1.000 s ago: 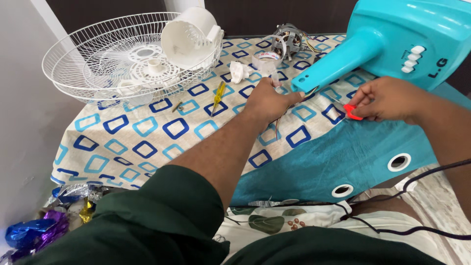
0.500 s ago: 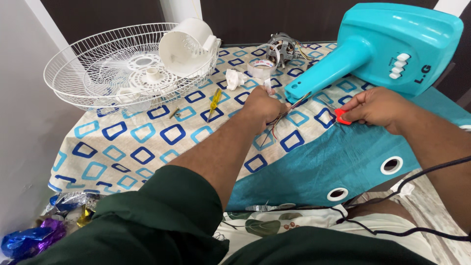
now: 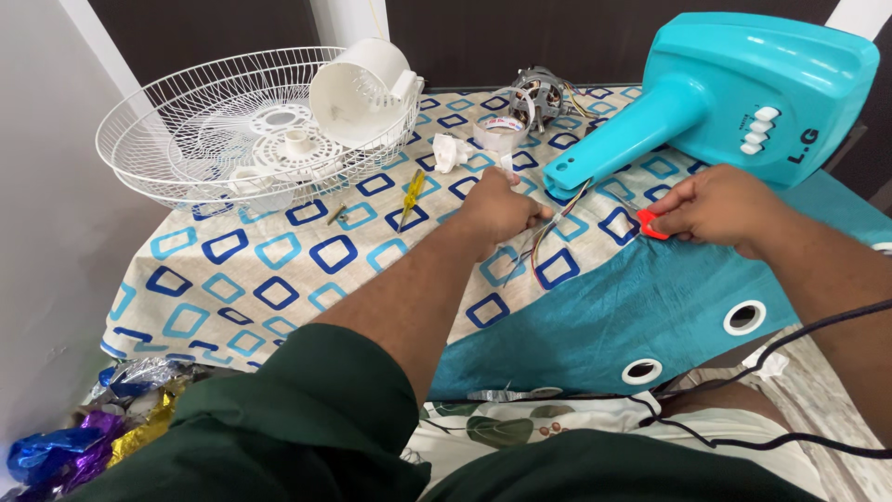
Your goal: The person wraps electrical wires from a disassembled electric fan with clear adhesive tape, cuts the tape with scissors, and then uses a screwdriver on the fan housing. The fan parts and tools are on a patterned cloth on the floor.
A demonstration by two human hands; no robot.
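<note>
Fan already dismantled: grille [image 3: 186, 139] and motor [image 3: 544, 91] lie aside; left hand [image 3: 502, 209] pinches stand wires [image 3: 548, 232], right hand [image 3: 715, 206] grips red tool [image 3: 650, 225].

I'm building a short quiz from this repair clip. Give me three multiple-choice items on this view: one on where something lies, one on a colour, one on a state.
1. Where does the yellow screwdriver lie?
A. on the patterned cloth, left of the left hand
B. inside the white fan grille
C. on the teal fan body

2. What colour is the small thing pinched in the right hand?
A. green
B. red
C. white

3. How are the wires from the teal fan body?
A. coiled and taped
B. cut off flush
C. loose, running to the left hand

Answers: 1 A, it rests on the cloth beside the hand. 2 B, the red piece shows at the fingertips. 3 C, the strands hang from the neck opening to the closed hand.
</note>
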